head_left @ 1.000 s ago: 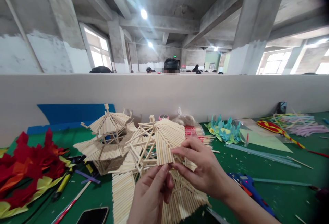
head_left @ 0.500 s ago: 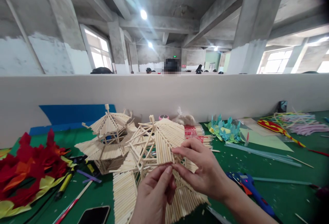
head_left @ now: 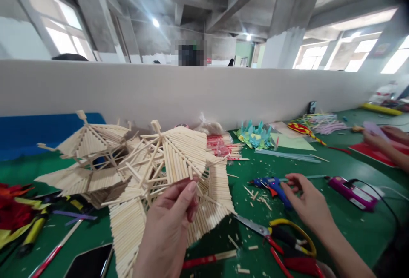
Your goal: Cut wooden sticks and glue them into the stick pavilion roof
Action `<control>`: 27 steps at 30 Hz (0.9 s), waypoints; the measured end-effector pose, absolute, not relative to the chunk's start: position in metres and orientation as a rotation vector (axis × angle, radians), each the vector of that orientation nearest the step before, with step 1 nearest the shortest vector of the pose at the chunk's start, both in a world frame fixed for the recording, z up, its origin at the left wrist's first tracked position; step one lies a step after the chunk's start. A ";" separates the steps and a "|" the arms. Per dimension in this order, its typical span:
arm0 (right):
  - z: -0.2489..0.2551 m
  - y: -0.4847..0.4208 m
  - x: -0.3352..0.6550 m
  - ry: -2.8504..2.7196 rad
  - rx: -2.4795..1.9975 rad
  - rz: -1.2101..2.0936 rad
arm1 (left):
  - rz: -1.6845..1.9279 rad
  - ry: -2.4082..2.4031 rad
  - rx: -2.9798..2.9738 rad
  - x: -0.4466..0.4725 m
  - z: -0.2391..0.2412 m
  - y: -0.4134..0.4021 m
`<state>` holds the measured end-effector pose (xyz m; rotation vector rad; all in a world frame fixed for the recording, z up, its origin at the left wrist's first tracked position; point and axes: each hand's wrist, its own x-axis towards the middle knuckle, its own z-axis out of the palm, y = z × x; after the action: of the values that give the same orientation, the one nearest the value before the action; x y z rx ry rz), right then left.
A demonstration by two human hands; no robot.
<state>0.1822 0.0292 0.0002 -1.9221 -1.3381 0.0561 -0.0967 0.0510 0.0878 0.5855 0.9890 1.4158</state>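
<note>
A pavilion model [head_left: 183, 146] built of thin wooden sticks stands in front of me, its roof partly covered and partly bare ribs. My left hand [head_left: 168, 224] is closed in a pinch at the lower edge of that roof; the fingertips partly hide what lies between them. Over the table to the right, my right hand [head_left: 306, 203] has its fingers apart and slightly curled, holding nothing. It hovers beside the handle of a blue glue gun [head_left: 271, 186]; whether it touches the handle I cannot tell. A second stick pavilion [head_left: 86, 141] stands at the left.
Scissors [head_left: 255, 224] and yellow-handled pliers [head_left: 292, 222] lie front right among stick scraps. Beyond are a purple device [head_left: 351, 193] with a cord and a teal paper flower [head_left: 254, 135]. A phone [head_left: 91, 261] lies front left. Another person's hands [head_left: 380, 137] work far right.
My right hand has left the roof edge and moved right to the glue gun. My left hand keeps its pinch at the roof. The view has turned right and down.
</note>
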 end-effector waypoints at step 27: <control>0.059 0.041 0.165 -1.170 -1.314 1.045 | 1.473 0.979 0.659 -0.095 0.080 0.052</control>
<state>0.1647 0.0407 0.0590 -1.3137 -1.1704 1.0448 -0.0953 0.0521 0.0802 0.6591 0.9791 1.4728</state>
